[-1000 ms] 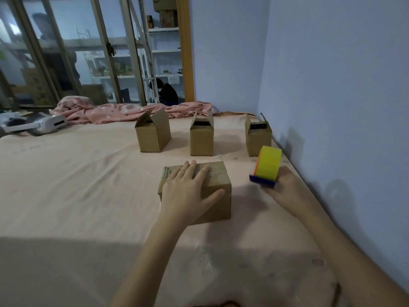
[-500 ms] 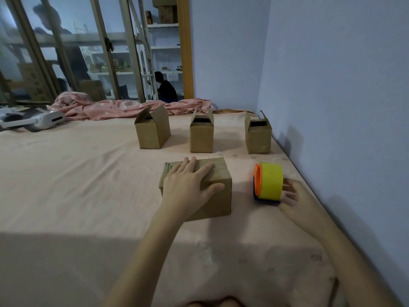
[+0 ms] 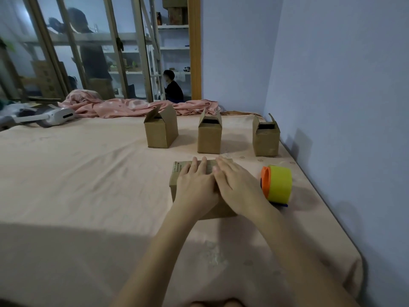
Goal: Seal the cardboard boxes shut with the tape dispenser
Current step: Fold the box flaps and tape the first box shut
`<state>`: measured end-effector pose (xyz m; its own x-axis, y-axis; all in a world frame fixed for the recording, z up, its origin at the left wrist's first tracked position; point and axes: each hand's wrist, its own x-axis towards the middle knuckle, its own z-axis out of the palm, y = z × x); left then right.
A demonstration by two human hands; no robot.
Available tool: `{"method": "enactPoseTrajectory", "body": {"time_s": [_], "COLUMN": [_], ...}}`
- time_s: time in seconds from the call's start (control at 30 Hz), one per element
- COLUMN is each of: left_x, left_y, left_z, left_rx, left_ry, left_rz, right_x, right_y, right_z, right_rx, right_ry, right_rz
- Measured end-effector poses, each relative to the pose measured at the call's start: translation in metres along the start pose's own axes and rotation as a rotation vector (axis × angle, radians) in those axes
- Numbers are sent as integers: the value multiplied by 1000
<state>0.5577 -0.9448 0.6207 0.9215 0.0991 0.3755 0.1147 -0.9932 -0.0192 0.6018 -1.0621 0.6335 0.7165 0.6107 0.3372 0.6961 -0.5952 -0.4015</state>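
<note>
Right hand left the tape dispenser beside three open boxes.

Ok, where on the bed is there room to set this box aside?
Bare sheet left of the box, up to the white device. Crowded right: the tape dispenser sits beside the right hand, and three open boxes line the back.

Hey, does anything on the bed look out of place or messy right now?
Mostly tidy. Three boxes in the back row stand with flaps open, unsealed. The tape dispenser lies on the sheet, unheld, while both hands press flat on the near box.
</note>
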Motion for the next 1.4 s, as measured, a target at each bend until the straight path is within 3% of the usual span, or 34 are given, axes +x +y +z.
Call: {"method": "enactPoseTrajectory", "body": {"time_s": [0.23, 0.33, 0.5, 0.57, 0.7, 0.77, 0.83, 0.87, 1.1, 1.2, 1.27, 1.33, 1.4], "left_x": [-4, -7, -6, -5, -6, -4, -3, -2, -5, -15, -25, -34, -39], "left_y": [-1, -1, -4, -5, 0, 2, 3, 3, -7, -26, -36, -38, -35], "left_z": [1, 1, 3, 4, 3, 4, 5, 7, 3, 2, 4, 14, 27], "left_rx": [-84, -86, -258, -280, -325, -180, 4, 54, 15, -338, -857, -1285, -1384], "left_ry": [95, 140, 497, 558, 581, 447, 127, 48, 60, 170, 211, 210, 234], "left_rz": [22, 47, 121, 144, -49, -157, -252, -284, -269, -348, -473, -455, -425], "right_x": [1, 0, 5, 7, 5, 4, 2, 1, 5, 5, 3, -1, -4], "right_y": [-7, -8, -5, -3, -4, -5, -5, -3, 6, 14, 19, 20, 21], "right_z": [15, 19, 10, 7, 5, 8, 9, 9, 10, 15, 20, 28, 36], "right_rx": [-203, -163, -196, -244, -195, -142, -54, -11, 271, 489, 638, 753, 823], "right_ry": [125, 129, 52, 29, 37, 45, 53, 64, 117, 118, 119, 136, 172], "right_rz": [53, 124, 99, 82, 87, 118, 144, 141, 199, 292, 325, 337, 352]}}
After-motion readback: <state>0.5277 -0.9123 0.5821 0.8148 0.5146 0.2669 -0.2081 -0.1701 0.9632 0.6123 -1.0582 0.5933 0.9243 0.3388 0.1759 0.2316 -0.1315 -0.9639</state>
